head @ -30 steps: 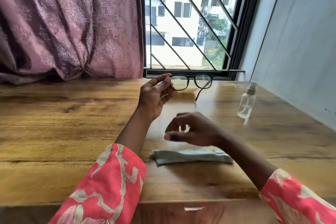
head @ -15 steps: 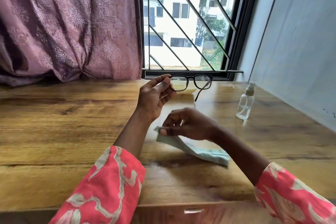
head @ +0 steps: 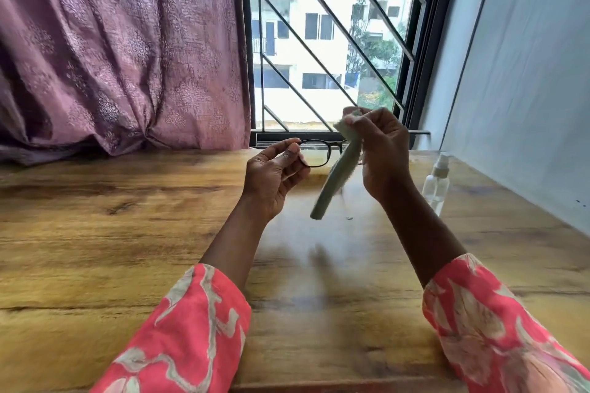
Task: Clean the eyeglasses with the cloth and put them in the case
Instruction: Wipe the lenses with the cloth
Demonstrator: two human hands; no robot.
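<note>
A: Position of the black-framed eyeglasses?
B: Raised above the wooden table, pinched at one end by the left hand.
A: The right hand?
B: Grips the pale green folded cloth, which hangs just in front of the other lens.

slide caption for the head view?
Left hand holds eyeglasses above wooden table; right hand lifts cloth toward them.

Bright daylight floods through the window; the moving cloth is blurred.
</note>
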